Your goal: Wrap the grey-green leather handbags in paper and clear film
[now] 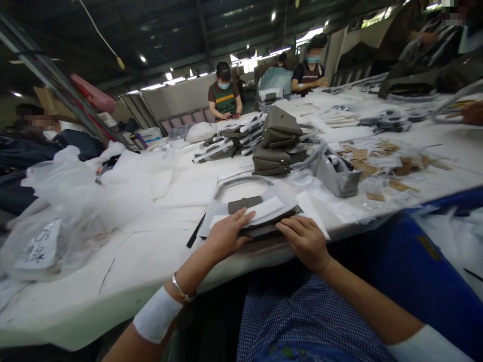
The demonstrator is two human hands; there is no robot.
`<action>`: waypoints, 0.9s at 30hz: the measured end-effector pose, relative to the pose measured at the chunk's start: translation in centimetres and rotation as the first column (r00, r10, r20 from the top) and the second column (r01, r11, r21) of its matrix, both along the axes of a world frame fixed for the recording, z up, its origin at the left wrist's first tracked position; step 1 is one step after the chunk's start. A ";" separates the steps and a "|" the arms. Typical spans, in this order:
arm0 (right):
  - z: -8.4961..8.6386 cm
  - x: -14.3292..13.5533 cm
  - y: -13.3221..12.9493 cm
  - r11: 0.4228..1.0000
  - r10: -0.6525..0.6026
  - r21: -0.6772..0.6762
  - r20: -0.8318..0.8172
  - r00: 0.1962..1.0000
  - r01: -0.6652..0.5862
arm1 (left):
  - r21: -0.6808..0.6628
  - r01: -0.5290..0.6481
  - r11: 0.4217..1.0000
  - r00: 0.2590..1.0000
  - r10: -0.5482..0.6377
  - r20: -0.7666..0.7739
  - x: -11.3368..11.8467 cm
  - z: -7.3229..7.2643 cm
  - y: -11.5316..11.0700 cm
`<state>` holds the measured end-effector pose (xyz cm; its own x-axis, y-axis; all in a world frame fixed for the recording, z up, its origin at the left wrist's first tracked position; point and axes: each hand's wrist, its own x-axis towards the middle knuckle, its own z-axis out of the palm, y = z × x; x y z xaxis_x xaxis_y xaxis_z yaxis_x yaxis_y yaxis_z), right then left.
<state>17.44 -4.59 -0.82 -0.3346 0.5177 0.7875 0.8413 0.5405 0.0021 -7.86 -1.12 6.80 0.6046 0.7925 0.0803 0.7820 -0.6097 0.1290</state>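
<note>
A dark grey handbag (264,230) lies at the front edge of the table, its curved handle (241,182) pointing away from me. White padding sheet (267,208) covers much of its upper side, and a small grey flap (244,203) shows on top. My left hand (228,232) grips the near left part, fingers over the white sheet and thumb along the bag's near edge. At the right end, my right hand (306,240) has its fingers closed on the bag's rim. What lies beneath the bag is hidden.
Beyond the bag stand stacked olive-grey handbags (277,133) and a light grey bag (335,173). Brown tags (373,161) lie scattered to the right. Clear plastic bags (68,201) heap on the left. A blue bin (407,251) stands at lower right. Several people work across the table.
</note>
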 end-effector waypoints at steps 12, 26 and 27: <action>0.4 4.4 -1.1 0.991 0.108 -0.079 0.003 0.994 -0.107 | 0.348 0.073 0.935 0.997 -0.073 -0.014 0.1 -4.0 -0.4; 1.6 5.2 -0.2 0.998 0.066 -0.022 0.063 0.996 -0.065 | 0.343 -0.012 0.939 0.998 -0.009 0.061 0.7 -5.1 -1.8; 2.8 4.7 -0.4 0.998 0.071 -0.009 0.081 0.994 -0.070 | 0.347 -0.013 0.938 0.998 -0.010 0.063 0.7 -5.3 -1.8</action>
